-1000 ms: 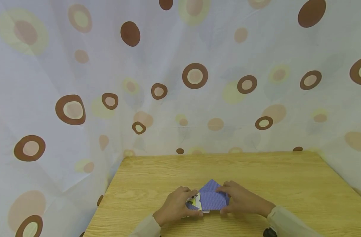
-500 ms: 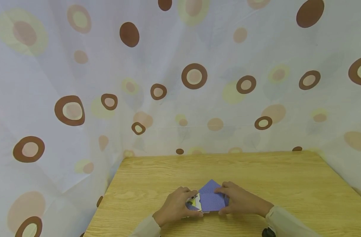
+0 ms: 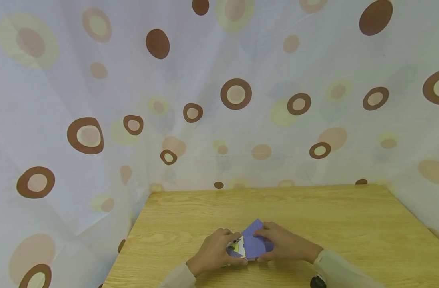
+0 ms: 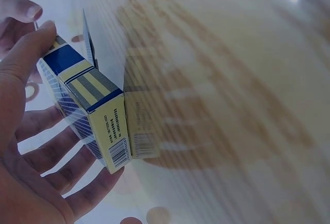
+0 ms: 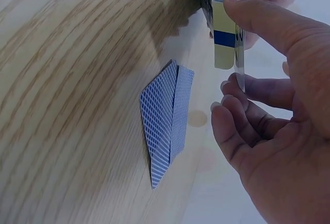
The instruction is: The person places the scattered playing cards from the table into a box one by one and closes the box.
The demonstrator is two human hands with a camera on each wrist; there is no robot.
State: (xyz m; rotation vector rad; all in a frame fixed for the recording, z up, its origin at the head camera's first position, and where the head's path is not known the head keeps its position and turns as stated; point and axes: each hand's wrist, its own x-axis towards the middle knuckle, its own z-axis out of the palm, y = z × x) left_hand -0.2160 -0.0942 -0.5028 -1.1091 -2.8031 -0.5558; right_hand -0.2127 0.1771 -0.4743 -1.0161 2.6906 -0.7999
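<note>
My left hand [image 3: 213, 249] grips a playing card box [image 3: 237, 247], its thumb and fingers on opposite edges. In the left wrist view the box [image 4: 105, 116] is yellow and blue, with a barcode on its end. My right hand [image 3: 288, 243] pinches a blue-backed playing card [image 3: 254, 245] at the box's right end. The right wrist view shows that card [image 5: 240, 67] nearly edge-on beside the box's yellow flap [image 5: 224, 28]. How far the card reaches inside is hidden.
Two loose blue-backed cards [image 5: 159, 118] lie overlapping on the wooden table [image 3: 190, 212] behind the hands. A patterned curtain [image 3: 262, 120] hangs along the table's back and sides.
My right hand has moved left with the card, and less of the card shows outside the box. The left hand has stayed almost still.
</note>
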